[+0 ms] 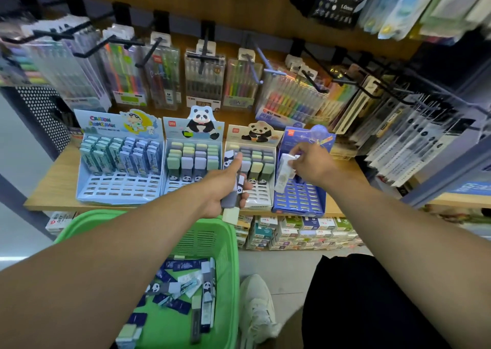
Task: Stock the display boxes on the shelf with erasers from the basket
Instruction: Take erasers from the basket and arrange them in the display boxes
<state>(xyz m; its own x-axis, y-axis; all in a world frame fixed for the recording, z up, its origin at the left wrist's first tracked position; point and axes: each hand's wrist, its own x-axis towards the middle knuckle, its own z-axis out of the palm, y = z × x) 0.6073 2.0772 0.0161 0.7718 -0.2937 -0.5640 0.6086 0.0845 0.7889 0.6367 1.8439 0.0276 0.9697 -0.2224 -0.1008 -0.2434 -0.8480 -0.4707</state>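
Four display boxes stand in a row on the wooden shelf: a light blue cartoon box, a panda box, a second panda box and a dark blue box. My left hand grips a bundle of panda erasers in front of the second panda box. My right hand pinches a white eraser over the dark blue box's back rows. A green basket below holds several loose erasers.
Pen packs hang on black hooks above the boxes. Small stock boxes fill the shelf below. My shoe and dark trouser leg are on the floor to the right of the basket.
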